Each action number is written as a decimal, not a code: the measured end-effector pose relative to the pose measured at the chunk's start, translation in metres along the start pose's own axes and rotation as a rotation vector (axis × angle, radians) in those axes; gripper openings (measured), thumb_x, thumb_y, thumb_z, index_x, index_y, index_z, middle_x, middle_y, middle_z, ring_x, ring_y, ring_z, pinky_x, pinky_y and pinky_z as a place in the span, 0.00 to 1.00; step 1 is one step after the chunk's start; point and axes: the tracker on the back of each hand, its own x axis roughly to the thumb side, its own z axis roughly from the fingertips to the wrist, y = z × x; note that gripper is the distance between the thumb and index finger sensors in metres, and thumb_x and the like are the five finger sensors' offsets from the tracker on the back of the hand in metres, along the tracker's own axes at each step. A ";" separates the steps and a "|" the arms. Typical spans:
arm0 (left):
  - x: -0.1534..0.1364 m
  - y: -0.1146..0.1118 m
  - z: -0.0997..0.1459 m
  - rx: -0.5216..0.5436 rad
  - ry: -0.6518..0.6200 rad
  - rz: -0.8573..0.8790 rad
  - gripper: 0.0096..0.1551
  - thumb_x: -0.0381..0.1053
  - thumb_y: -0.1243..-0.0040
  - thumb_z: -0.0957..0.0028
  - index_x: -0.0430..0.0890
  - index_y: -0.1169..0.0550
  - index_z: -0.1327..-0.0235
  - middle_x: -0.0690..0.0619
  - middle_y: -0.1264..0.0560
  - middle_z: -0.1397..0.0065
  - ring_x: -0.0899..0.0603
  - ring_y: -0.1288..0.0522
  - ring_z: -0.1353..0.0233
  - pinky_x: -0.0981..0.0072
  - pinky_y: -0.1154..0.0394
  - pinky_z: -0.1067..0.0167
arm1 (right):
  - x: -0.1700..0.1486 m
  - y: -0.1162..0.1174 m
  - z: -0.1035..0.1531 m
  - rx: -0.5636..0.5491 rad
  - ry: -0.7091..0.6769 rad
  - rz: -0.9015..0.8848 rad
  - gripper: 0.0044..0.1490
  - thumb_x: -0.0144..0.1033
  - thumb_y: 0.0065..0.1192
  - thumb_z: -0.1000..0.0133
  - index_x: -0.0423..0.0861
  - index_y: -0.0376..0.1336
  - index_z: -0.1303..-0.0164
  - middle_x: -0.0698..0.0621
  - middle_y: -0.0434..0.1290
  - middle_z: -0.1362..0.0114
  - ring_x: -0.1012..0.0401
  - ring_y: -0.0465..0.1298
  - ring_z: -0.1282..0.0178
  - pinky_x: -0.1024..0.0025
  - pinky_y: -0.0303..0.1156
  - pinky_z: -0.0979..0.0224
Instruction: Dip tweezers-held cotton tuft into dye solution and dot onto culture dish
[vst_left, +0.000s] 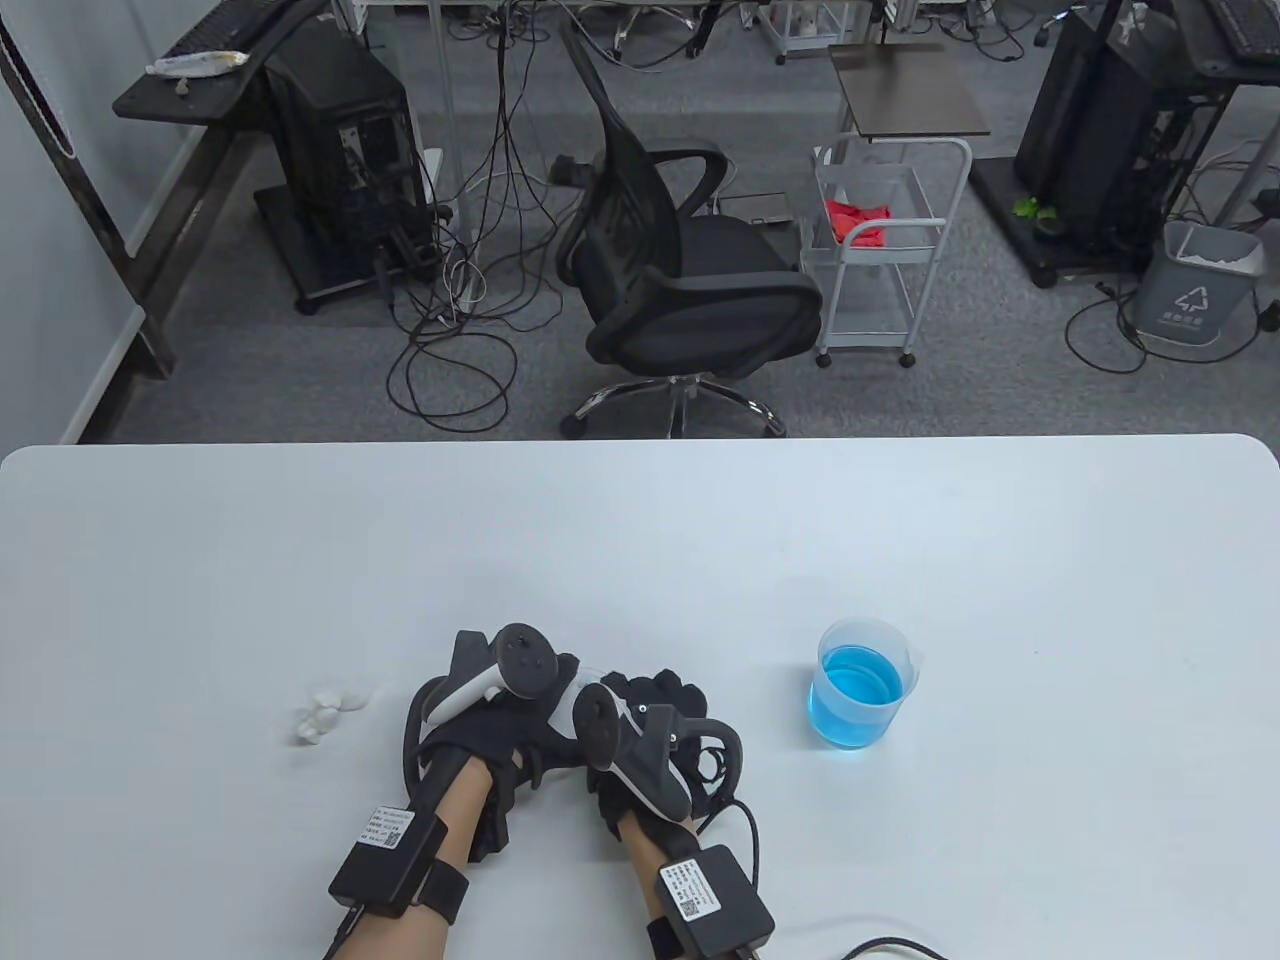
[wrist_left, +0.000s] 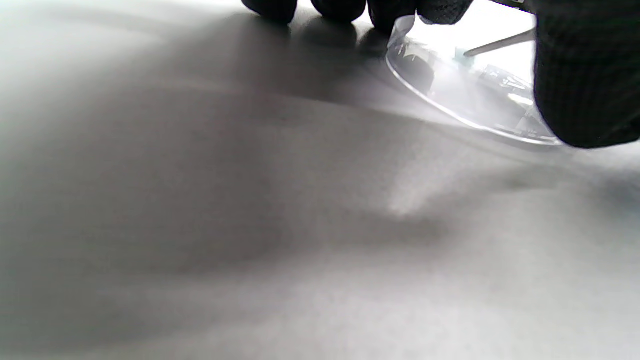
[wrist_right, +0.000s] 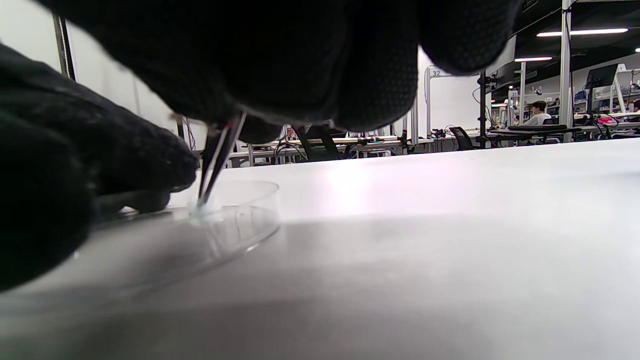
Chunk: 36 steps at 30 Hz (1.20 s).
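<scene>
On the white worktop (vst_left: 640, 540) we see loose cotton tufts (vst_left: 325, 712) at far left. Beside them our left hand (vst_left: 480, 700) rests fingertips against the clear culture dish (wrist_right: 235, 215). Our right hand (vst_left: 640, 740) grips metal tweezers (wrist_right: 216, 160), tips down inside the dish. Well apart at right stands the beaker of blue dye solution (vst_left: 862, 695).

culture dish (wrist_right: 240, 210): clear, glossy plastic
tweezers (wrist_right: 215, 160): thin, shiny metal
gloves (wrist_right: 300, 60): black knit cloth, matt, dotted weave
beaker (vst_left: 864, 690): clear plastic, blue liquid
cotton tufts (vst_left: 330, 708): white, fluffy
table (vst_left: 640, 540): white, smooth, faint sheen
</scene>
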 end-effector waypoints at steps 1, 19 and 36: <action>0.000 0.000 0.000 0.000 -0.001 0.002 0.61 0.78 0.36 0.55 0.63 0.55 0.17 0.62 0.59 0.12 0.45 0.60 0.10 0.47 0.53 0.18 | 0.000 0.000 0.000 -0.002 -0.001 -0.003 0.20 0.38 0.78 0.55 0.47 0.81 0.55 0.56 0.83 0.61 0.58 0.82 0.45 0.45 0.70 0.35; 0.000 0.000 0.000 0.000 -0.001 0.002 0.61 0.78 0.36 0.55 0.63 0.55 0.17 0.62 0.59 0.12 0.45 0.60 0.10 0.47 0.53 0.18 | 0.003 0.007 0.000 0.033 -0.016 0.010 0.20 0.38 0.72 0.53 0.46 0.78 0.53 0.56 0.81 0.60 0.57 0.81 0.44 0.45 0.69 0.34; 0.000 0.000 0.000 0.000 -0.003 0.003 0.61 0.78 0.36 0.55 0.63 0.55 0.17 0.62 0.59 0.12 0.45 0.60 0.10 0.47 0.54 0.18 | 0.006 0.009 0.001 0.054 -0.037 0.021 0.22 0.36 0.67 0.51 0.46 0.77 0.50 0.55 0.81 0.56 0.56 0.79 0.40 0.43 0.67 0.32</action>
